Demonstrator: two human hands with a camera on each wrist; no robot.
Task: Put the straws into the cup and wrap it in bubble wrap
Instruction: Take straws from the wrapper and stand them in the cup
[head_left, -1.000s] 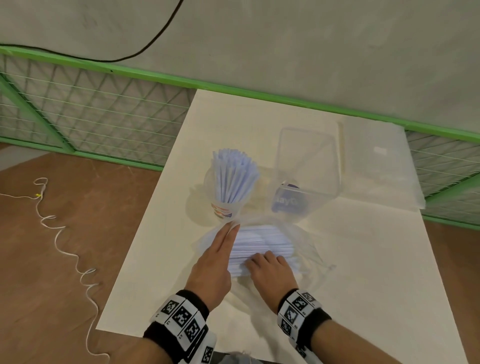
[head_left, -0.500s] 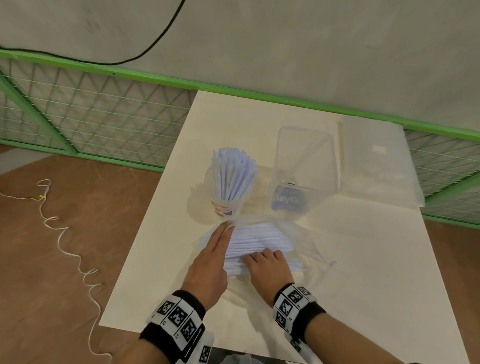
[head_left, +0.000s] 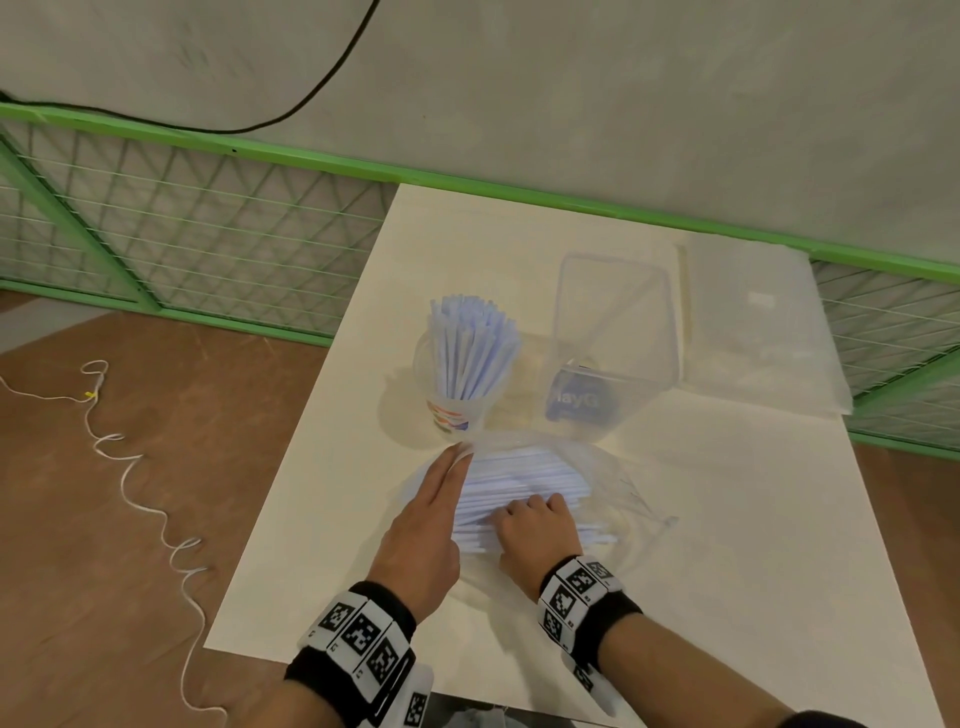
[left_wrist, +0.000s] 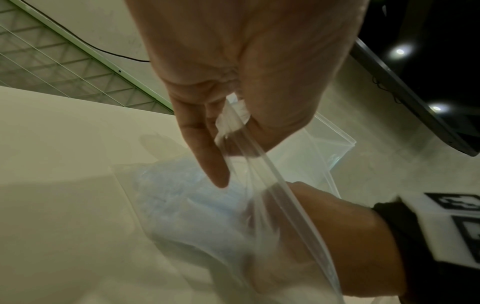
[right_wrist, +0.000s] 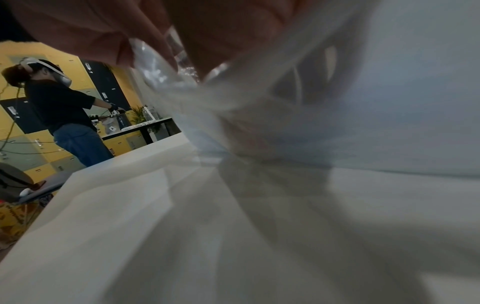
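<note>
**Both hands at the straw bag**

Left hand (head_left: 423, 525) lies with its fingers straight along the left side of a clear plastic bag (head_left: 597, 467), and the left wrist view shows thumb and fingers pinching the bag's zip edge (left_wrist: 262, 164), holding it up. Right hand (head_left: 535, 525) is inside the bag's mouth, fingers curled down over a bundle of white straws (head_left: 524, 480) lying flat on the table (head_left: 727, 545); whether it has actually closed around any of them cannot be told, since the right wrist view is mostly blurred plastic.

Just behind the bag stands the cup (head_left: 452, 410), a clear one with a coloured label, upright and packed with straws in the cup (head_left: 470, 348) that fan out above its rim. To its right stands a clear plastic container (head_left: 613, 332) with a blue label low on its front. Further right, at the table's far corner, lies a flat sheet of bubble wrap (head_left: 753, 332), well apart from the cup.

Behind the table runs a green mesh fence (head_left: 182, 234). A white cord (head_left: 135, 467) snakes over the brown floor on the left.
</note>
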